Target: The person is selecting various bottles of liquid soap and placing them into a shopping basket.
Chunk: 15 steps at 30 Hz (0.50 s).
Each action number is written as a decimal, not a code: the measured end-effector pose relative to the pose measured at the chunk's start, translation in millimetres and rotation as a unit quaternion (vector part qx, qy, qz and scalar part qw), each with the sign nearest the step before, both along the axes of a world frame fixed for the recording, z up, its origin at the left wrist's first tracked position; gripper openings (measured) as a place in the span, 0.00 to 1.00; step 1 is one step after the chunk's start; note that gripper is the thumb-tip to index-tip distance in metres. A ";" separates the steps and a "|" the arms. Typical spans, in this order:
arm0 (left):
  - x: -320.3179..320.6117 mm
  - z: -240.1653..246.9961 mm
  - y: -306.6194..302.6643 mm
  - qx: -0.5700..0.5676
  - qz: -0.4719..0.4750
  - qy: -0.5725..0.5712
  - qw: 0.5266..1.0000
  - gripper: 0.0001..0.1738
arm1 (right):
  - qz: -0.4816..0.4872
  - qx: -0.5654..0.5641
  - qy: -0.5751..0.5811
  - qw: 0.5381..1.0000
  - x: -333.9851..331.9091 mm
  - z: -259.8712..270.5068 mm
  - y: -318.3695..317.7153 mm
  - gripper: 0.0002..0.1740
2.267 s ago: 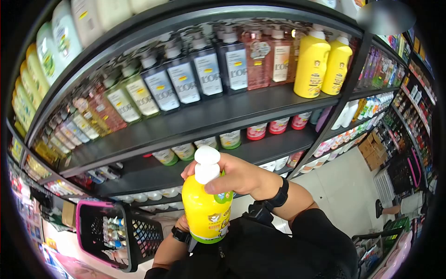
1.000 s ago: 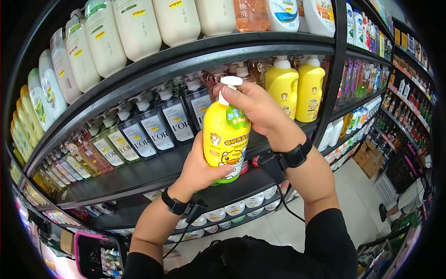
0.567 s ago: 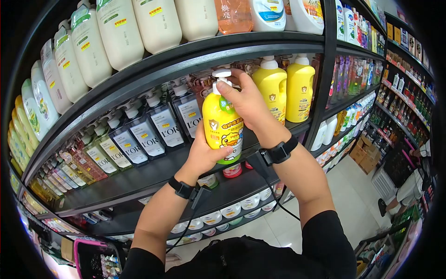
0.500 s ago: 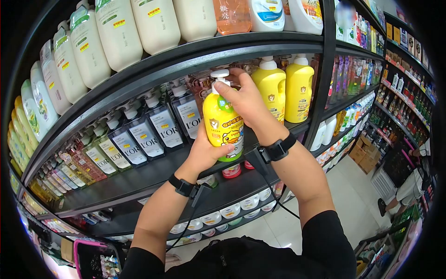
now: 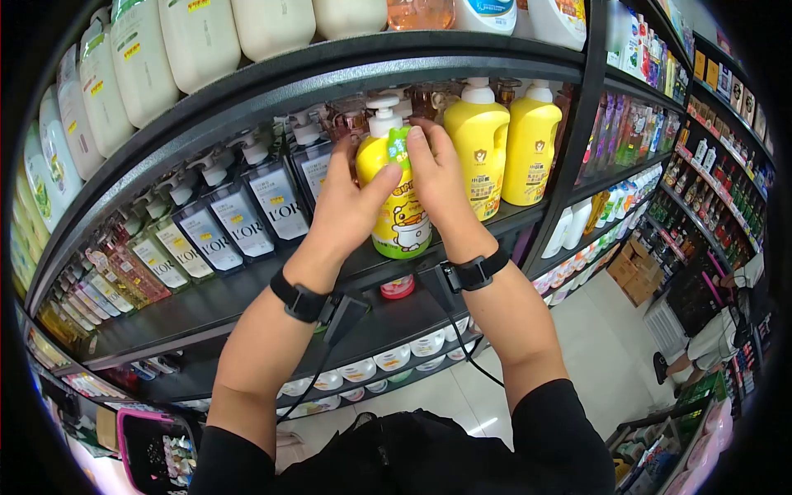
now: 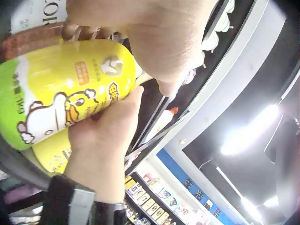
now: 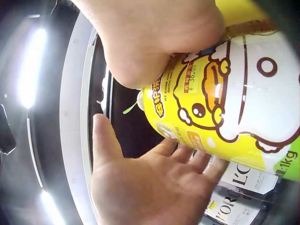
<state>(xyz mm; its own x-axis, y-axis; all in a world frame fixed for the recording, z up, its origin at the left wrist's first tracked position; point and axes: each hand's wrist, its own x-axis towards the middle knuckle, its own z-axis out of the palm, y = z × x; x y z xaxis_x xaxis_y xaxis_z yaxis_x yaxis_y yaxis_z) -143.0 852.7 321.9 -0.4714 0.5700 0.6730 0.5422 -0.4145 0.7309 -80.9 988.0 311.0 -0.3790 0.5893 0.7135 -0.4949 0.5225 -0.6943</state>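
Observation:
A yellow pump bottle [image 5: 404, 216] with a white pump head, a cartoon duck and a green base stands upright at the front of the middle shelf [image 5: 272, 276]. My left hand [image 5: 346, 202] is at its upper left side, the thumb reaching across in front. In the right wrist view that hand's fingertips are at the bottle's side, with the thumb spread away. My right hand [image 5: 441, 177] lies along the bottle's upper right side, fingers fairly straight, beside the green tag [image 5: 398, 148]. The left wrist view shows the bottle's front [image 6: 65, 89] between both hands.
Two larger yellow bottles [image 5: 478, 153] stand just right of the bottle. Dark pump bottles with pale labels [image 5: 276, 202] line the shelf to the left. Large cream bottles [image 5: 198, 45] fill the shelf above. A black basket with a pink rim [image 5: 124, 437] is at lower left.
The pump bottle came up from near my body to the middle shelf. My right hand moved off its pump neck to the right side; my left hand moved up from its lower body.

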 end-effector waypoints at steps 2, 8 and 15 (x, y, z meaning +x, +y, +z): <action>-3.0 4.1 14.4 -0.032 0.094 0.001 0.995 0.40 | -0.008 0.008 -0.005 1.000 2.2 0.0 -3.1 0.27; -5.7 -3.6 32.0 -0.019 0.100 -0.044 0.994 0.31 | 0.014 -0.024 -0.003 1.000 1.7 -1.7 -1.7 0.24; 2.5 -4.7 31.0 0.067 -0.029 -0.193 0.979 0.25 | 0.048 -0.078 0.005 0.996 -6.2 -13.6 7.4 0.22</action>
<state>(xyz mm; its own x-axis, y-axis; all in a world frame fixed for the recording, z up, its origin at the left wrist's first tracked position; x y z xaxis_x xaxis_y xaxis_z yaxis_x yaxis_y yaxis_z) -140.5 883.7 317.1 -0.6747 0.5219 0.5218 0.2104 -0.5417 0.8138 -87.1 995.4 297.4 -0.4316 0.6548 0.6204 -0.5452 0.3586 -0.7577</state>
